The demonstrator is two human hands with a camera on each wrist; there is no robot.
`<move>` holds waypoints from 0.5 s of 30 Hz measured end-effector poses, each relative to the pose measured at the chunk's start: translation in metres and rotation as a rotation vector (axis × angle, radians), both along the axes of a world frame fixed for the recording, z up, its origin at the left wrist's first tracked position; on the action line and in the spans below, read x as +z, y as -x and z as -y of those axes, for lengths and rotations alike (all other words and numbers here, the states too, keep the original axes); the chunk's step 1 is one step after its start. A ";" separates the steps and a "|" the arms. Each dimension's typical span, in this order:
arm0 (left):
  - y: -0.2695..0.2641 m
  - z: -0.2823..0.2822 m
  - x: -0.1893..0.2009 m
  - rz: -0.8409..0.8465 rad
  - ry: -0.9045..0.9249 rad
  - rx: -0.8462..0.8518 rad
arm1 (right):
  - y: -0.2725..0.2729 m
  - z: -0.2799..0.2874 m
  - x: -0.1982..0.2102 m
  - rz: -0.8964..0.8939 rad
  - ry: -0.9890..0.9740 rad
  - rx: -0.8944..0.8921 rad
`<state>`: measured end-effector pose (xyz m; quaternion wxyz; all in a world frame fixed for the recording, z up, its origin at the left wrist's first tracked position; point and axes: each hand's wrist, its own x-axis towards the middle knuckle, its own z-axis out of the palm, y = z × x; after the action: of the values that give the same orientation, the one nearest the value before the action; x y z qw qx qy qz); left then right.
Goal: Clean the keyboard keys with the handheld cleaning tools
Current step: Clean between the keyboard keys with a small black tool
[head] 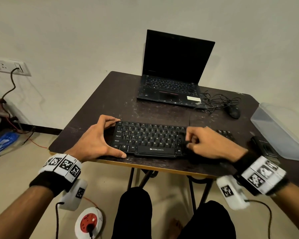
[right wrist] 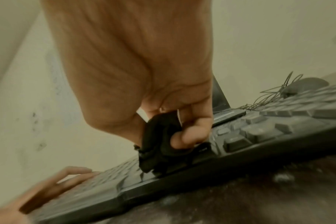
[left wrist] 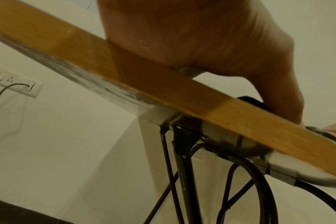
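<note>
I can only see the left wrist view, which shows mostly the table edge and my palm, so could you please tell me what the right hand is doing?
Observer: The right hand grips a small black cleaning tool, pressed down on the keys near the right end of the keyboard's letter block.
Operator: Thank you. Where on the keyboard is my left hand?
Observer: The left hand braces the keyboard's left end, fingertips at the top corner, thumb at the front edge.
Operator: Is anything else on the table?
Observer: An open laptop with a dark screen stands behind the keyboard, and a wired mouse lies to its right.
</note>
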<state>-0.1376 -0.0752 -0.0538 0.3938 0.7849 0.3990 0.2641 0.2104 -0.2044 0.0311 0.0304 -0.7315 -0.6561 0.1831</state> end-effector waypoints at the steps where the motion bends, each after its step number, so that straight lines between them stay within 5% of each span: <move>1: 0.001 0.000 -0.001 -0.002 -0.002 0.004 | 0.001 0.009 0.000 -0.015 0.048 0.029; 9: 0.001 0.002 0.001 0.005 -0.006 0.008 | -0.018 -0.068 0.006 -0.021 -0.110 -0.148; 15: 0.001 0.002 0.000 0.002 -0.012 -0.005 | -0.007 0.016 -0.007 0.001 -0.038 -0.066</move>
<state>-0.1386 -0.0774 -0.0541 0.3903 0.7878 0.3951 0.2663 0.2178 -0.2204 0.0240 0.0502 -0.7521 -0.6350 0.1692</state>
